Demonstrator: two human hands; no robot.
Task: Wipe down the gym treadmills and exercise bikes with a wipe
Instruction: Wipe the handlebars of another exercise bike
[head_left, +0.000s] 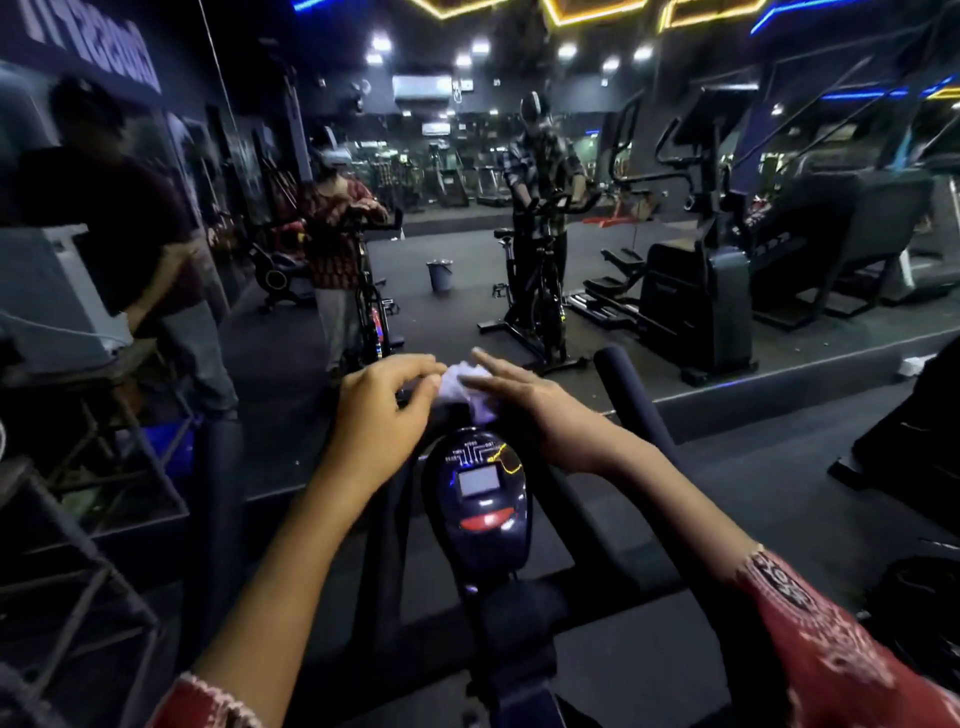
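Wipe (467, 378) is bunched white between my two hands, above the top of the exercise bike's console (480, 493), which sits just below my wrists. My left hand (384, 410) has its fingers curled, and thumb and forefinger look to pinch the wipe's left edge. My right hand (524, 402) is released, fingers straight and laid flat over the wipe's right side, smoothing rather than grasping. I cannot tell whether the wipe rests on the console's top or on the bar behind it, because my fingers cover the contact.

I take this as the readying step: spreading the wipe at the head of this bike, with the console face and the bars not yet wiped. The next move calls for one hand to take the wipe fully. That hand should then draw it toward me down the display, lightly over the screen and the red button below it, and round the curved sides.

Just right of my right hand the padded right handlebar (623, 384) rises, a round edge to wrap rather than swipe across. The left handlebar (218, 467) stands well off from my left hand, dim in this light. Between the console and each bar there is room for a hand to pass. Beyond my fingertips the floor steps up at a ledge (779, 384). Far off my left hand a person in a dark shirt (104, 208) stands, so wide sweeps that way need care.
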